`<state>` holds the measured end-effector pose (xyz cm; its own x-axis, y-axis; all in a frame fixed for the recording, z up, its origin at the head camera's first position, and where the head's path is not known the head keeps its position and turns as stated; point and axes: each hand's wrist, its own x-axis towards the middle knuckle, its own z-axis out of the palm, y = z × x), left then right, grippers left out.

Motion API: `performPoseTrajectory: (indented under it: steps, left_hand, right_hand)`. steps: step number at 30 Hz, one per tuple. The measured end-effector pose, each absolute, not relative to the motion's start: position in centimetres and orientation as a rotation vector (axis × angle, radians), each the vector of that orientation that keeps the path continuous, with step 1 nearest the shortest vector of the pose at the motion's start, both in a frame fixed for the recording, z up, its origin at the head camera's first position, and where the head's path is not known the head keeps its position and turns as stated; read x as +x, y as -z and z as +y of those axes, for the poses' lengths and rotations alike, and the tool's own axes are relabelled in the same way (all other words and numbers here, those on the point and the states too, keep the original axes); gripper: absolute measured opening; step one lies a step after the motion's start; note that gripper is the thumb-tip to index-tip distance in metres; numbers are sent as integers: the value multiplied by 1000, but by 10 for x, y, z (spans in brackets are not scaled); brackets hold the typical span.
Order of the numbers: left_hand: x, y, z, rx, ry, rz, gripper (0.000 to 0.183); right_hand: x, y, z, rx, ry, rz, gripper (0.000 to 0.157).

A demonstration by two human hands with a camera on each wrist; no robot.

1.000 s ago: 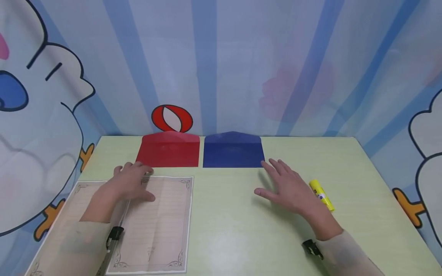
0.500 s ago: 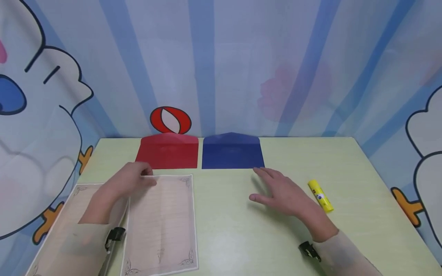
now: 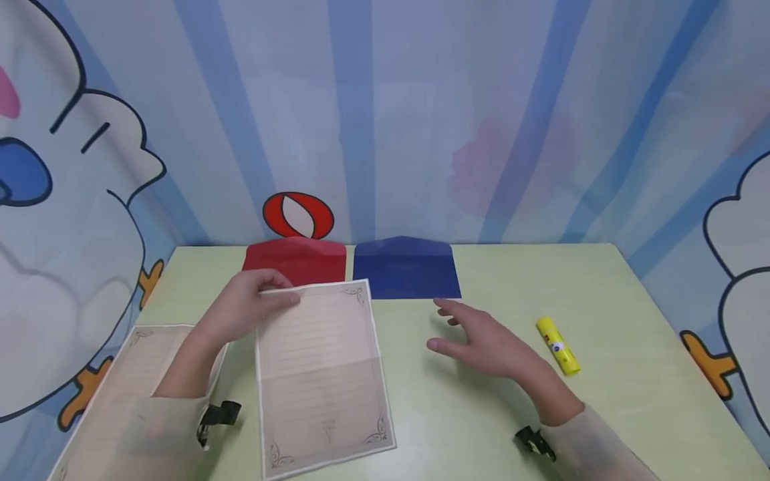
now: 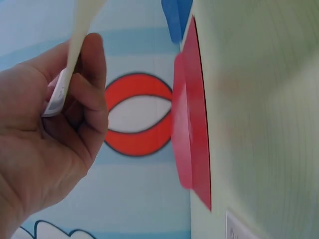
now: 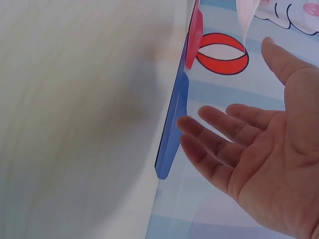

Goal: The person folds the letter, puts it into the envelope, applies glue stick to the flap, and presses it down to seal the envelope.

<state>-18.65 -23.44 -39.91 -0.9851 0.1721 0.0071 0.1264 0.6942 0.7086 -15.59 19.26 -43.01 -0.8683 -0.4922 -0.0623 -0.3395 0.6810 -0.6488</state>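
My left hand [image 3: 249, 304] pinches the top left corner of a sheet of lined letter paper [image 3: 321, 374] with ornate corners. The sheet hangs tilted over the table, its top edge overlapping the red envelope [image 3: 295, 259] in the head view. In the left wrist view the paper [image 4: 82, 25] shows edge-on between thumb and fingers. My right hand [image 3: 487, 341] hovers over the table with spread, relaxed fingers and holds nothing. The blue envelope [image 3: 406, 270] lies just beyond its fingertips. A second letter sheet [image 3: 132, 374] lies at the left, partly hidden under my left forearm.
A yellow glue stick [image 3: 558, 345] lies on the table [image 3: 650, 401] to the right of my right hand. Both envelopes lie along the table's back edge, flaps toward the patterned backdrop [image 3: 415, 120].
My left hand has taken hold of the upper letter sheet and lifted it up and to the right, off the other sheet. My right hand has shifted slightly left.
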Motion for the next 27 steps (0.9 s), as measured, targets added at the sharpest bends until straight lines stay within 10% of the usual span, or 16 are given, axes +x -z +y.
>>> performPoseTrajectory:
  steps: [18,27]
  left_hand:
    - [-201,400,-159,264,-1492,2742,28]
    - [-198,401,-144,185,-1770,2446,67]
  right_hand:
    - [-156,430,165,-285,1498,2423,33]
    - [-156,425,172,-43,1780,2371,29]
